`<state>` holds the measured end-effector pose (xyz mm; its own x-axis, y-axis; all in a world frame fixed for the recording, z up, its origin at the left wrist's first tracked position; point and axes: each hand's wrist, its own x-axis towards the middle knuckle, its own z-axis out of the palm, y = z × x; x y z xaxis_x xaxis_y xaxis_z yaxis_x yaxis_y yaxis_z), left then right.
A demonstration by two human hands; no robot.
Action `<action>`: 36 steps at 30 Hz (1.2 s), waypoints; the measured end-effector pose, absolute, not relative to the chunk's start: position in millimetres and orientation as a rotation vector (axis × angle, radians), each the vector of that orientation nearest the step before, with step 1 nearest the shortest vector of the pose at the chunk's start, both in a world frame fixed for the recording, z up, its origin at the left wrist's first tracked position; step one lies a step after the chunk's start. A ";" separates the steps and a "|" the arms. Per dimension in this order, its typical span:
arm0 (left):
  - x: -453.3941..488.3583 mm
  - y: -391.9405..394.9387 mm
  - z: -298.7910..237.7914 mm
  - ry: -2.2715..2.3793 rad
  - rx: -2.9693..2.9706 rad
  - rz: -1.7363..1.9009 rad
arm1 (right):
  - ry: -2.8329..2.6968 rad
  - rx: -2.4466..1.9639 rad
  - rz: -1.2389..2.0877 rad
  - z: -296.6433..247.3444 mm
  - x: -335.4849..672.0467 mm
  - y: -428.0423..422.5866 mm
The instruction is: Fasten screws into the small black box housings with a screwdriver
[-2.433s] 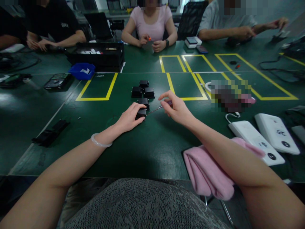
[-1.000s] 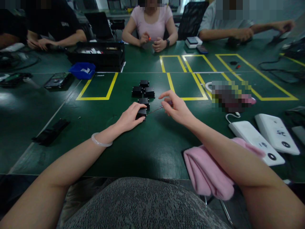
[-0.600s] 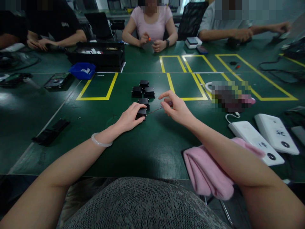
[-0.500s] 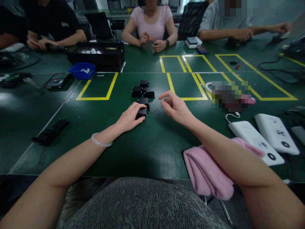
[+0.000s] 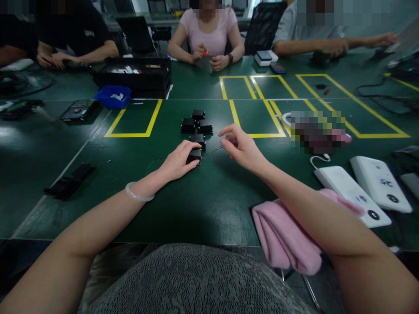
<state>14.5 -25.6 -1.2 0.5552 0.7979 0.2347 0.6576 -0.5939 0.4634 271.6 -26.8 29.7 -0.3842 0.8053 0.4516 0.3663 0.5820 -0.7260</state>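
Note:
On the green table, my left hand [image 5: 178, 161] is closed round a small black box [image 5: 194, 155], fingers over its far side and thumb on its near side. My right hand [image 5: 244, 150] is closed on the handle of a screwdriver [image 5: 212, 152]; its thin shaft points left, and the tip meets or lies close to the right side of that box. I cannot tell whether the tip sits on a screw. Just beyond the held box stands another black box [image 5: 198, 139], with several more like it [image 5: 205, 126] behind.
Left lies a black part [image 5: 70, 181]; farther back are a blue tray [image 5: 113, 97] and a black bin [image 5: 134, 78]. A pink cloth [image 5: 284, 231] and white power banks [image 5: 352, 194] lie right. Co-workers sit across the table [image 5: 183, 209].

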 end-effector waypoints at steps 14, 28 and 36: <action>14.6 -26.4 0.0 1.217 2.457 0.597 | -1.994 -0.932 0.701 30.9 271.5 -27.9; 14.7 -26.5 1.0 1.216 2.464 0.595 | -1.983 -0.952 0.690 31.6 270.3 -29.1; 14.2 -25.5 -0.5 1.214 2.462 0.598 | -2.007 -0.955 0.680 32.3 272.0 -28.6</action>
<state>14.2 -25.5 -0.5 0.5487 0.8060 0.2222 0.6671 -0.5822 0.4648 272.0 -28.6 32.3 -0.4000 0.8106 0.4277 0.3840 0.5719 -0.7249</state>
